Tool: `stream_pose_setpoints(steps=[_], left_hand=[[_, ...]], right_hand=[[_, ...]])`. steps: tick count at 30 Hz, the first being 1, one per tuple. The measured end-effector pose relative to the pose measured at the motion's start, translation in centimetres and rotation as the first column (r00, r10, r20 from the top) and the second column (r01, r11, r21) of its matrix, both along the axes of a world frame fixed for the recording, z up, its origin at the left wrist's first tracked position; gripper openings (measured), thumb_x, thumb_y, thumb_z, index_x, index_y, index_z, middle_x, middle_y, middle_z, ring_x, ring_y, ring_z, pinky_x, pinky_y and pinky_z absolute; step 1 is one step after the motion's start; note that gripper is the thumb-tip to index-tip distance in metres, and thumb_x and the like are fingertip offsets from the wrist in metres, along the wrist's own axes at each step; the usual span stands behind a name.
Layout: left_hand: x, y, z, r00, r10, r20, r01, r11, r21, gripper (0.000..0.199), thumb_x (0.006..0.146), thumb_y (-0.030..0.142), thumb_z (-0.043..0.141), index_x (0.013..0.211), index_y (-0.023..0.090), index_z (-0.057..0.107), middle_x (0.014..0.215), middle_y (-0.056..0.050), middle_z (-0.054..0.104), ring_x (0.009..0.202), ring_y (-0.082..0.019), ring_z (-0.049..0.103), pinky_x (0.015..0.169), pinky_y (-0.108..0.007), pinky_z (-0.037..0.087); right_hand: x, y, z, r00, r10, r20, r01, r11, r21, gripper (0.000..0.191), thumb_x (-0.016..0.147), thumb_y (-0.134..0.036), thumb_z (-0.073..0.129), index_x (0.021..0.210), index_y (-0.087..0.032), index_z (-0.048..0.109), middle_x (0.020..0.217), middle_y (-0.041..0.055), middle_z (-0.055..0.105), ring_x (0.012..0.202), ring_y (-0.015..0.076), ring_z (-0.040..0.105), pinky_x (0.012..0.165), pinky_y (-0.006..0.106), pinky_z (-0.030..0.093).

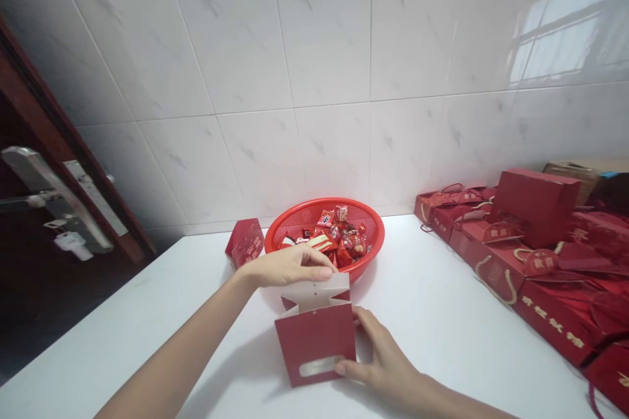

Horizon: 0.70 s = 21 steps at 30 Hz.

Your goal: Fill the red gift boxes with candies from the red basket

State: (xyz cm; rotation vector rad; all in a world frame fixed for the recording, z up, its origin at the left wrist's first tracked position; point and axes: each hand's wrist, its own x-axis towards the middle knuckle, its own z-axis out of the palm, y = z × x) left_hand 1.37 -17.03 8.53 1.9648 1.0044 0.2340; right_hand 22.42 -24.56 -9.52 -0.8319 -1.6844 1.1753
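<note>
- While the right hand point(381, 353) grasps the open box point(314, 344) by its right side, thumb on the front face beside the pale oval window, the left hand point(292, 264) reaches across its raised rear flap.
- The left hand's thumb lies along the top of that flap and its other fingers are partly hidden, so whether it pinches the card or only rests there cannot be told.
- The open box is red outside and pale inside, its mouth facing up with the side folds bent inward; it is at the near middle of the white table point(432, 340), in front of the basket.
- The red basket point(377, 245), round and perforated, holds a heap of wrapped sweets point(346, 239), mostly red.
- Just left of the basket lies a small red carton point(247, 242) with pale markings.
- Along the right side are many packed gift boxes point(496, 278), red, some with cord handles; a plain red block-shaped box point(538, 206) stands on top of them.
- Behind the table rises a marbled tile wall point(329, 65).
</note>
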Motion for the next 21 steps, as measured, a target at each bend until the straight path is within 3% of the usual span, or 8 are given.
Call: stream_pose_setpoints(steps=[3, 5, 7, 9, 12, 17, 21], left_hand=[[-0.2, 2.6, -0.2, 0.992, 0.087, 0.093, -0.080, 0.994, -0.073, 0.055, 0.083, 0.069, 0.061, 0.105, 0.022, 0.078, 0.100, -0.009, 0.078, 0.094, -0.026, 0.071, 0.083, -0.032, 0.054], [-0.1, 4.8, -1.2, 0.971, 0.198, 0.133, -0.206, 0.977, 0.051, 0.052, 0.084, 0.065, 0.061, 0.103, 0.019, 0.076, 0.104, -0.010, 0.078, 0.096, -0.026, 0.072, 0.085, -0.033, 0.055], [0.2, 6.9, -2.6, 0.979, 0.201, 0.023, -0.200, 0.945, 0.257, 0.045, 0.080, 0.053, 0.068, 0.109, 0.018, 0.074, 0.118, -0.011, 0.074, 0.110, -0.028, 0.069, 0.092, -0.033, 0.053], [0.7, 8.8, -4.1, 0.954, 0.224, -0.199, -0.128, 0.905, 0.407, 0.053, 0.066, 0.039, 0.079, 0.116, 0.021, 0.072, 0.131, -0.010, 0.069, 0.124, -0.032, 0.062, 0.101, -0.034, 0.048], [1.3, 10.7, -5.7, 0.907, 0.284, -0.310, -0.122, 0.883, 0.454, 0.064, 0.051, 0.022, 0.083, 0.114, 0.023, 0.073, 0.130, -0.011, 0.069, 0.124, -0.038, 0.060, 0.103, -0.039, 0.047], [0.9, 12.6, -6.5, 0.891, 0.389, -0.235, -0.249, 0.851, 0.463, 0.041, 0.074, 0.021, 0.059, 0.113, 0.021, 0.070, 0.116, -0.011, 0.074, 0.110, -0.030, 0.067, 0.094, -0.035, 0.049], [0.3, 13.6, -6.8, 0.881, 0.463, -0.103, -0.379, 0.818, 0.433, 0.038, 0.079, 0.022, 0.047, 0.109, 0.018, 0.070, 0.117, -0.010, 0.073, 0.113, -0.027, 0.065, 0.094, -0.033, 0.050]], right_hand=[[0.1, 0.3, -0.2, 0.999, 0.017, 0.029, -0.017, 1.000, 0.018, 0.081, 0.073, -0.070, 0.074, 0.134, -0.019, 0.057, 0.131, 0.0172, 0.063, 0.116, 0.0347, 0.059, 0.100, 0.048, 0.047], [0.1, 0.5, -0.4, 0.999, 0.033, 0.040, -0.034, 0.999, 0.037, 0.080, 0.074, -0.070, 0.072, 0.133, -0.018, 0.057, 0.130, 0.0173, 0.063, 0.116, 0.0342, 0.059, 0.100, 0.048, 0.047], [0.1, 0.7, -0.5, 0.998, 0.044, 0.043, -0.046, 0.998, 0.048, 0.080, 0.074, -0.069, 0.073, 0.134, -0.018, 0.056, 0.129, 0.0171, 0.063, 0.115, 0.0340, 0.059, 0.101, 0.048, 0.046], [0.1, 0.7, -0.7, 0.998, 0.052, 0.033, -0.053, 0.998, 0.039, 0.085, 0.071, -0.066, 0.077, 0.137, -0.019, 0.053, 0.132, 0.0170, 0.061, 0.117, 0.0346, 0.058, 0.102, 0.048, 0.045], [0.1, 0.8, -0.9, 0.998, 0.058, -0.003, -0.058, 0.997, 0.041, 0.095, 0.065, -0.062, 0.083, 0.144, -0.022, 0.048, 0.139, 0.0169, 0.057, 0.122, 0.0365, 0.056, 0.103, 0.049, 0.045], [0.2, 0.8, -0.9, 0.999, 0.041, -0.002, -0.040, 0.997, 0.059, 0.102, 0.062, -0.064, 0.084, 0.147, -0.023, 0.046, 0.137, 0.0176, 0.057, 0.123, 0.0375, 0.055, 0.103, 0.050, 0.045], [0.2, 0.9, -1.3, 0.999, 0.029, 0.020, -0.030, 0.996, 0.088, 0.103, 0.067, -0.078, 0.073, 0.149, -0.023, 0.043, 0.134, 0.0176, 0.058, 0.119, 0.0359, 0.057, 0.100, 0.049, 0.048]])
